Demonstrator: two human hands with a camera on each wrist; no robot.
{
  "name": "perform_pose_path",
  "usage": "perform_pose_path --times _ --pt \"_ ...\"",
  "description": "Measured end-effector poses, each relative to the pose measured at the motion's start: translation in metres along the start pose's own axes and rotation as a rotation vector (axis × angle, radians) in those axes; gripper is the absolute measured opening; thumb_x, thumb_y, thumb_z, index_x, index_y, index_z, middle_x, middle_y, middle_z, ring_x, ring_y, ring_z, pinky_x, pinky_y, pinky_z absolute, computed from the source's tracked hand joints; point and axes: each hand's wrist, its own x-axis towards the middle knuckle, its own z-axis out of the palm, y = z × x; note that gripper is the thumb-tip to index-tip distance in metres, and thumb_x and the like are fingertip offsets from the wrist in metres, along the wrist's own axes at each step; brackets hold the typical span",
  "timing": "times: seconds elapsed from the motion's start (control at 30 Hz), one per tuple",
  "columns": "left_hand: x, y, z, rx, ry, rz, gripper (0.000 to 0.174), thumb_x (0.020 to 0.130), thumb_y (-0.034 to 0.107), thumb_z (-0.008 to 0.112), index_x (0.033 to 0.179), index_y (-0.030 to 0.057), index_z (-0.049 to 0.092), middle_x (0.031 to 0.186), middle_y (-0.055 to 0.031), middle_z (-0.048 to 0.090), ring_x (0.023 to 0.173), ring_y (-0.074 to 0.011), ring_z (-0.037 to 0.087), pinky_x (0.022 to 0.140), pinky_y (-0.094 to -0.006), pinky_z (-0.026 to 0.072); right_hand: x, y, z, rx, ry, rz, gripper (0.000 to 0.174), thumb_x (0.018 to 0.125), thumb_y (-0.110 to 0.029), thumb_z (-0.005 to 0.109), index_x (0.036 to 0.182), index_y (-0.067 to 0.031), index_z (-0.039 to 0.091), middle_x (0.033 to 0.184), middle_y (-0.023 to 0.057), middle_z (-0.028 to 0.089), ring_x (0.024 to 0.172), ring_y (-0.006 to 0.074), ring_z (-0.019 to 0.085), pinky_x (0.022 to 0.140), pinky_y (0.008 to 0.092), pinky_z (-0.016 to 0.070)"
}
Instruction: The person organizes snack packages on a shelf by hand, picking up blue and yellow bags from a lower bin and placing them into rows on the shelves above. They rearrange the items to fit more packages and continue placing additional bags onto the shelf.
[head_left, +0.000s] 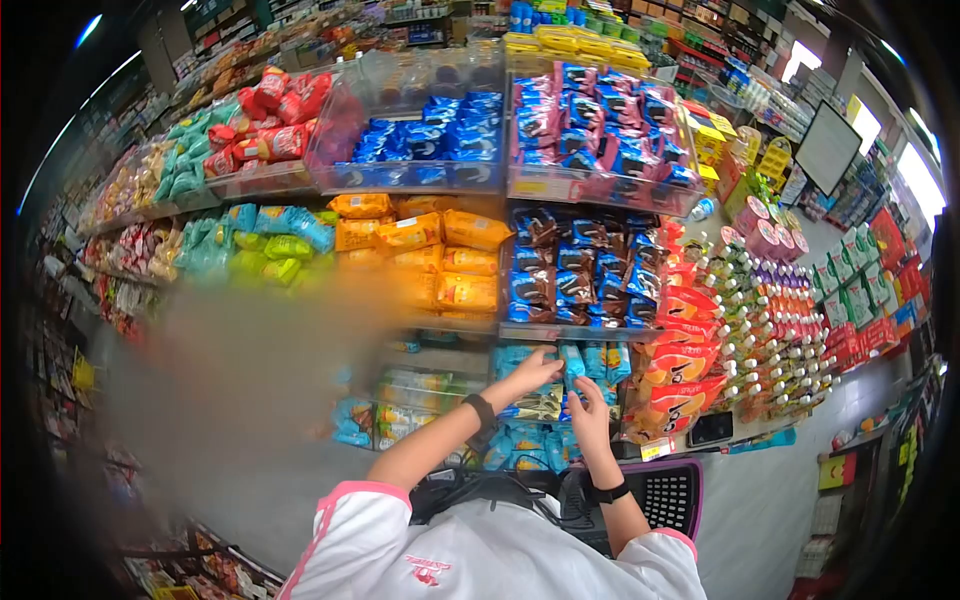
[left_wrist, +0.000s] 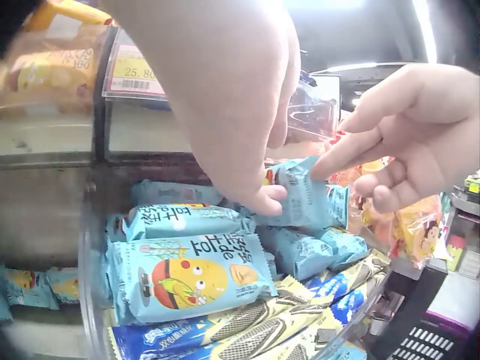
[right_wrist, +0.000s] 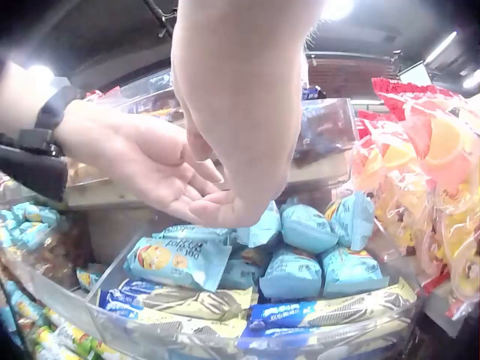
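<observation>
In the head view my left hand (head_left: 537, 372) reaches into the clear bin under the dark-blue packets. It holds a light-blue snack packet (left_wrist: 301, 193) raised above the others, the thumb showing at its left edge in the left wrist view. My right hand (head_left: 590, 412) comes in from the other side, fingers extended, the fingertips at the packet's right edge. More light-blue packets (left_wrist: 199, 276) with a yellow cartoon figure lie below. Along the bin's front are blue-and-cream wafer packets (right_wrist: 180, 301). In the right wrist view my right hand hides part of the raised packet.
Clear dividers (left_wrist: 91, 255) and the bin's front wall (right_wrist: 172, 341) surround the packets. Orange packets (head_left: 470, 260) sit up and left, dark-blue packets (head_left: 580, 270) above. Red-topped bags (head_left: 680, 385) hang at the right. A black phone (head_left: 711, 429) and a purple-rimmed basket (head_left: 690, 500) are near me.
</observation>
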Motion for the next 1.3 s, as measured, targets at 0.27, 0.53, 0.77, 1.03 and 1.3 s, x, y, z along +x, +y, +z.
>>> perform_pose_path --times 0.27,0.53,0.77,1.03,1.3 --pt "-0.050 0.040 -0.038 -0.279 -0.183 -0.221 0.062 0.089 0.043 0.047 0.131 0.0032 0.027 0.118 -0.0111 0.045 0.102 -0.0217 0.053 0.088 -0.0361 0.0445 -0.026 -0.063 0.035 -0.196 -0.014 -0.365 0.016 0.081 -0.001 0.053 0.095 0.0032 0.060 0.103 0.0145 0.058 0.081 0.0226 0.060 0.072 0.0287 0.0475" --pt "-0.067 0.000 -0.121 -0.408 -0.124 -0.257 0.034 0.088 0.040 0.050 0.108 0.0127 0.051 0.096 -0.0017 0.057 0.088 -0.0134 0.055 0.080 -0.0327 0.0453 -0.020 -0.079 0.108 -0.192 -0.239 -0.472 0.015 0.077 0.001 0.056 0.092 0.0019 0.056 0.097 0.0147 0.055 0.082 0.0292 0.057 0.072 0.0340 0.0461" --pt "-0.079 -0.045 -0.191 -0.583 0.225 -0.274 0.032 0.088 0.037 0.050 0.108 0.0120 0.051 0.092 -0.0019 0.059 0.082 -0.0142 0.058 0.071 -0.0282 0.0490 0.010 -0.064 0.189 -0.333 -0.367 -0.550 0.039 0.073 0.002 0.060 0.109 -0.0015 0.046 0.105 0.0169 0.046 0.091 0.0312 0.053 0.072 0.0329 0.0483" --pt "-0.068 -0.082 -0.238 -0.557 0.361 -0.287 0.039 0.090 0.032 0.048 0.118 0.0056 0.042 0.110 -0.0096 0.050 0.082 -0.0232 0.057 0.069 -0.0341 0.0501 0.059 0.008 0.258 -0.541 -0.256 -0.325 0.036 0.072 -0.008 0.065 0.106 -0.0018 0.053 0.097 0.0156 0.052 0.079 0.0302 0.059 0.071 0.0328 0.0480" --pt "-0.057 -0.079 -0.242 -0.126 0.349 -0.299 0.037 0.084 0.028 0.055 0.107 0.0021 0.045 0.087 -0.0091 0.055 0.075 -0.0166 0.053 0.060 -0.0328 0.0453 0.089 0.074 0.276 0.182 -0.261 0.413 0.020 0.074 -0.003 0.062 0.092 0.0034 0.057 0.079 0.0078 0.058 0.065 0.0147 0.053 0.056 0.0280 0.0423"
